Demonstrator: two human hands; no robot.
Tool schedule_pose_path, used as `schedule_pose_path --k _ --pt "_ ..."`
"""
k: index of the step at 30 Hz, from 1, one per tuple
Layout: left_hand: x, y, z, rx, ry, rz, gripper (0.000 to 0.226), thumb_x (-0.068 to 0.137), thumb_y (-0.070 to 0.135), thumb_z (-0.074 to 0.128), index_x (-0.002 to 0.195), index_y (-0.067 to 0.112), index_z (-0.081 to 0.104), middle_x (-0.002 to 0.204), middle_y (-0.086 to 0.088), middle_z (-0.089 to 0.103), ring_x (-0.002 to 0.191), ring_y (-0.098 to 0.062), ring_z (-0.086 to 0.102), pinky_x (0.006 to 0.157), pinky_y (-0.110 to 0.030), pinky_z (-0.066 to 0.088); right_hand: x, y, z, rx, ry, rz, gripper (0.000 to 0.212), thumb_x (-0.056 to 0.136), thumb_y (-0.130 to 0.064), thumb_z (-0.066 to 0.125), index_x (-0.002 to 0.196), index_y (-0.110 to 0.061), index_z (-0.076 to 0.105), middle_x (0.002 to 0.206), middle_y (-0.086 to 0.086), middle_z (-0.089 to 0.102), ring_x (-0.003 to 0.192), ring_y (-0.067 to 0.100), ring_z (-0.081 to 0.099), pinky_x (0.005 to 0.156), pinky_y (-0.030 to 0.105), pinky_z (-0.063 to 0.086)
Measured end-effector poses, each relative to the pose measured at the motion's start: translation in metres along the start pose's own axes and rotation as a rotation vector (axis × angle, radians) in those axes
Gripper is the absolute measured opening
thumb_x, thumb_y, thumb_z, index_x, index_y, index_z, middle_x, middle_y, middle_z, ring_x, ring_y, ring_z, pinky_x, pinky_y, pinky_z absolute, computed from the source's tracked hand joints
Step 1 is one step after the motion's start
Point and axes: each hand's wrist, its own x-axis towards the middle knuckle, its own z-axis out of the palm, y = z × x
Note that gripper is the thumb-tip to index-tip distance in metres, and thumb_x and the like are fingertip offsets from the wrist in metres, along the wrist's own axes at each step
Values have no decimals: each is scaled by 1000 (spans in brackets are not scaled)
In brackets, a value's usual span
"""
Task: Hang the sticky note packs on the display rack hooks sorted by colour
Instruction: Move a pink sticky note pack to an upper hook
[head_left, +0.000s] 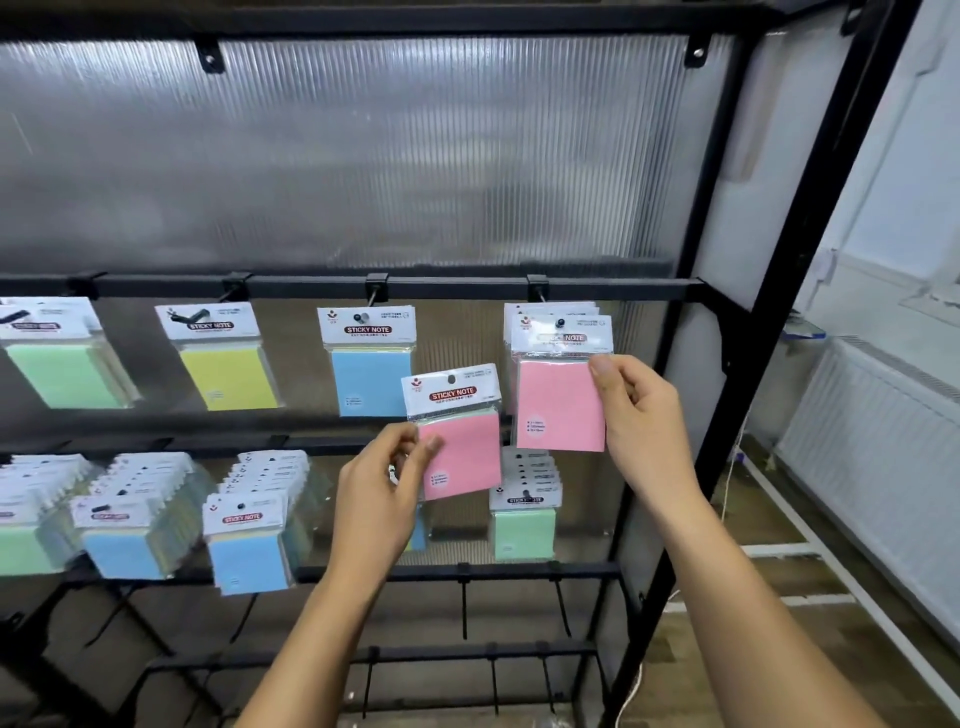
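Pinching a loose pink pack (457, 431) in the left hand (382, 499), right hand (641, 415) pinching the hung pink pack (561, 384); tugging could slip it off its hook (560, 323).

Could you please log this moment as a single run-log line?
left hand: holds loose pink pack | right hand: pinches hung pink pack on rightmost hook | loose pack not yet hung

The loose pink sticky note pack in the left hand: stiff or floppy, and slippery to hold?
The pink sticky note pack probably holds its shape: it stands upright from a side pinch by the left hand. Its glossy wrap looks somewhat slippery. The thin header card likely bends easily.
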Motion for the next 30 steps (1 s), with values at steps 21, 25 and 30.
schedule_pose_path --k 21,25,30 --pt "-15 25 24 -94 -85 24 22 91 36 63 94 14 66 82 4 67 72 -9 58 60 -12 40 -35 15 2 -57 -66 65 24 96 -43 56 94 -23 70 88 -8 73 84 8 67 76 21 49" --pt "-12 37 34 -147 -106 51 28 88 43 60 93 16 65 82 4 67 71 -5 57 60 -12 40 -46 5 0 -48 23 42 25 94 -42 60 105 -20 65 94 -8 69 81 3 63 67 14 46" --pt "-6 46 43 -170 -123 101 33 88 47 58 96 15 66 83 4 68 76 -12 62 63 -24 49 -47 0 0 -5 -66 19 24 97 -39 56 91 -18 67 81 -8 68 73 2 60 63 20 47"
